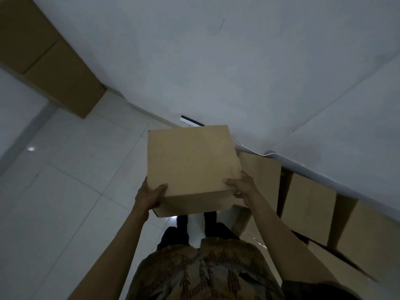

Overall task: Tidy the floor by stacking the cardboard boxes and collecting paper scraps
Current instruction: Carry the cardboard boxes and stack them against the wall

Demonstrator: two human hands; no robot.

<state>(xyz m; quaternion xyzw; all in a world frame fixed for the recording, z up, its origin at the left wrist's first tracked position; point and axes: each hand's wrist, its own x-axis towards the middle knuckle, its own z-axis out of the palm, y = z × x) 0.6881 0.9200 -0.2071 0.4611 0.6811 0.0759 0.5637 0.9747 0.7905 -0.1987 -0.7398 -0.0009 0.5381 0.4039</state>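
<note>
I hold a closed brown cardboard box (190, 161) in front of me, above the floor. My left hand (150, 194) grips its near left corner, thumb on top and fingers underneath. My right hand (243, 187) grips the near right corner the same way. To the right, several more cardboard boxes (309, 202) stand in a row along the wall, one (259, 176) partly hidden behind the held box. No paper scraps show in this dim view.
A stack of large cardboard boxes (49, 61) stands at the far left against the white wall (216, 61). A small black and white strip (191, 120) lies at the wall's foot. White floor tiles (75, 180) spread to the left. My feet show below the box.
</note>
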